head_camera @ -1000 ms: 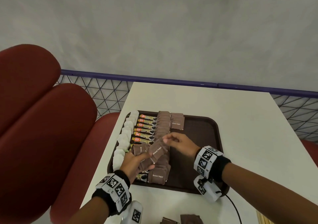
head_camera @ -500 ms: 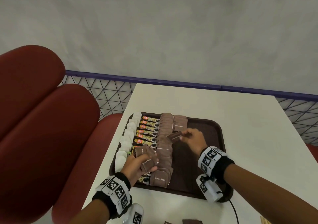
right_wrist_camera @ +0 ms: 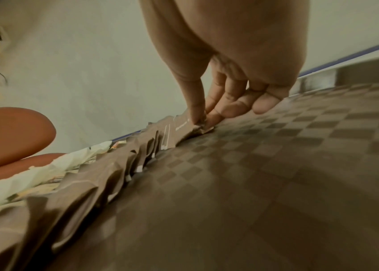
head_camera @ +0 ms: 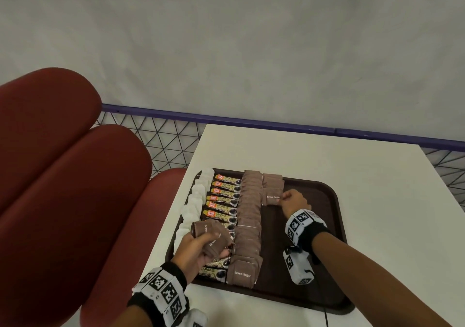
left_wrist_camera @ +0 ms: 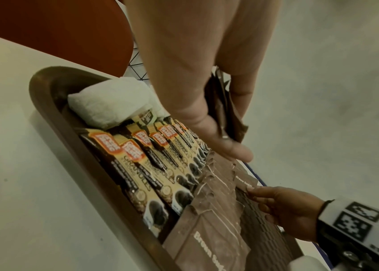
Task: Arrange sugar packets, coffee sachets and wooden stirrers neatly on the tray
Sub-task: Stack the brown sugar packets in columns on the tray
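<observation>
A dark brown tray (head_camera: 327, 263) lies on the white table. From left to right it carries a column of white sugar packets (head_camera: 195, 204), a column of coffee sachets (head_camera: 222, 202) and an overlapping row of brown sugar packets (head_camera: 249, 216). My left hand (head_camera: 201, 248) grips a bunch of brown sugar packets (head_camera: 210, 236) above the tray's near left part. My right hand (head_camera: 292, 202) pinches one brown sugar packet (head_camera: 271, 197) by its edge, low on the tray beside the short second column at the back. The pinch shows in the right wrist view (right_wrist_camera: 197, 121). No wooden stirrers are in sight.
Red padded seats (head_camera: 63, 188) stand left of the table. A purple rail (head_camera: 251, 123) with wire mesh runs behind it below a grey wall. A black cable (head_camera: 326, 319) leaves the tray's near edge. Bare table lies right of the tray.
My right hand took one brown packet from the bunch in my left hand and carried it away to the tray's back, lowering it beside the second column. The left hand stayed put.
</observation>
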